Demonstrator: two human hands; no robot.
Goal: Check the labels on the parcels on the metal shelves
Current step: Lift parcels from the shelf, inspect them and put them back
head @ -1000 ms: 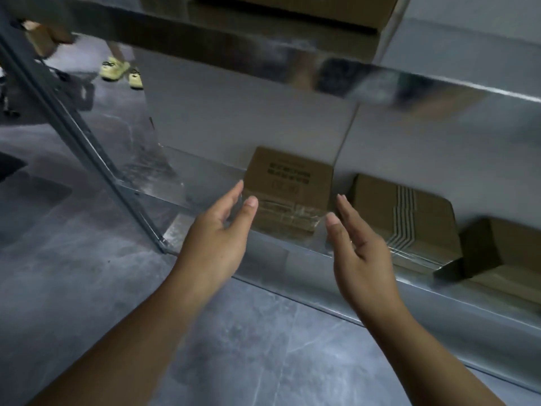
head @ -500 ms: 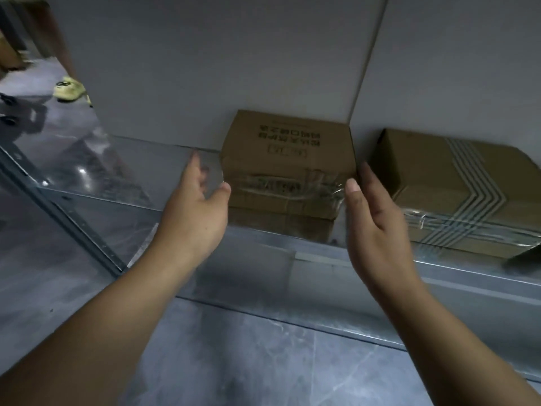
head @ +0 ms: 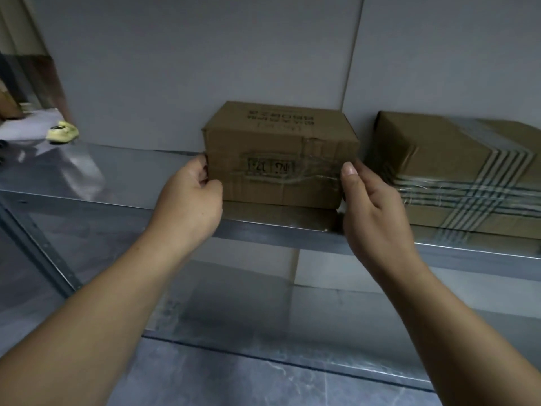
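Yellow, a single shoe (head: 63,131) stands on the floor at far left, beyond the shiny metal shelf (head: 87,177). Two brown cardboard parcels sit on that shelf against the grey wall, and two bare hands are in view. The left hand (head: 190,200) curls its fingers round the left front corner of the smaller printed cardboard box (head: 281,159). The right hand (head: 377,212) clamps its right corner, thumb on the front face, so the box sits between both palms. Just right of it lies the larger cardboard box wrapped in striped tape (head: 456,171), crowding the right hand's knuckles.
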